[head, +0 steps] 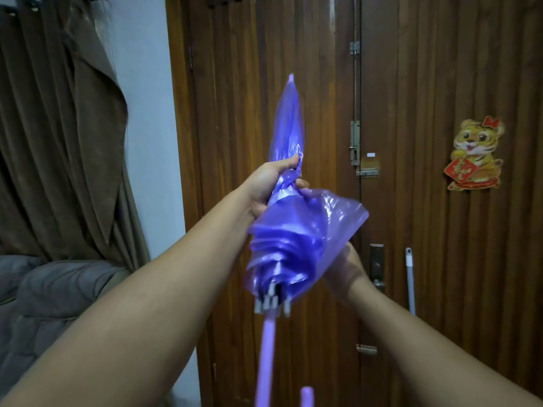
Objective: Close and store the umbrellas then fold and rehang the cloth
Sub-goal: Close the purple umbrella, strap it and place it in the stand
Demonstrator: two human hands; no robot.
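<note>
Now the left hand [269, 186] grips the upright umbrella [286, 230] mid-canopy; the right hand [345, 268] (lower, beside the door [323, 83]) gathers loose folds.

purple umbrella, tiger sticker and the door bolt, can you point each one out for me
purple umbrella [286, 242], head view, on the bunched canopy below the left hand's grip.
tiger sticker [474, 154], head view, on the tiger's body, on the right door panel.
door bolt [355, 142], head view, on the metal plate at the doors' seam.
</note>
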